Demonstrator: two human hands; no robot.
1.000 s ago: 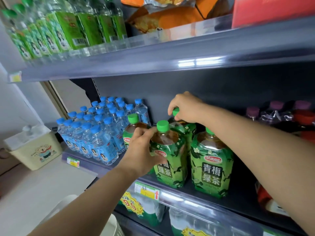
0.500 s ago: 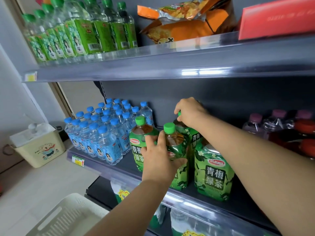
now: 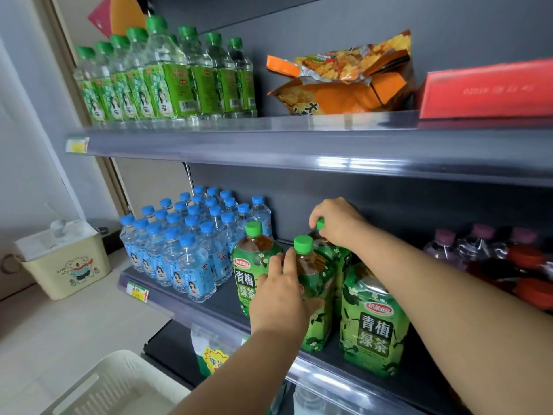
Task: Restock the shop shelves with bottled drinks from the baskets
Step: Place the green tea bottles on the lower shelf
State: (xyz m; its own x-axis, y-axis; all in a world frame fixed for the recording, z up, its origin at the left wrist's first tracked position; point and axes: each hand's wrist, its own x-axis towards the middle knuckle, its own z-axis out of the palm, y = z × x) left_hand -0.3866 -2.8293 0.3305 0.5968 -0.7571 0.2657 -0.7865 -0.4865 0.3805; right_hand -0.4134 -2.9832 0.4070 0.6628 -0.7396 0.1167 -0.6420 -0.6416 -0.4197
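Note:
Several green-label tea bottles stand on the middle shelf (image 3: 209, 313). My left hand (image 3: 281, 298) wraps the body of the front middle tea bottle (image 3: 314, 283), which stands upright with its green cap showing. My right hand (image 3: 338, 223) is closed over the cap of a tea bottle behind it (image 3: 332, 253). Another tea bottle (image 3: 254, 256) stands just left of my left hand, and one more (image 3: 371, 322) stands to the right, under my right forearm.
Several blue-capped water bottles (image 3: 185, 244) fill the shelf's left end. Dark drinks with purple caps (image 3: 490, 250) stand at the right. The upper shelf (image 3: 269, 145) carries green-capped bottles (image 3: 161, 76), snack bags (image 3: 344, 79) and a red box (image 3: 490, 91). A white basket (image 3: 113, 387) sits lower left, a cream bin (image 3: 62, 265) on the floor.
The view has tilted upward, showing more of the upper shelf. My left hand has pushed the front tea bottle slightly deeper onto the shelf. My right hand stays on the rear bottle's cap.

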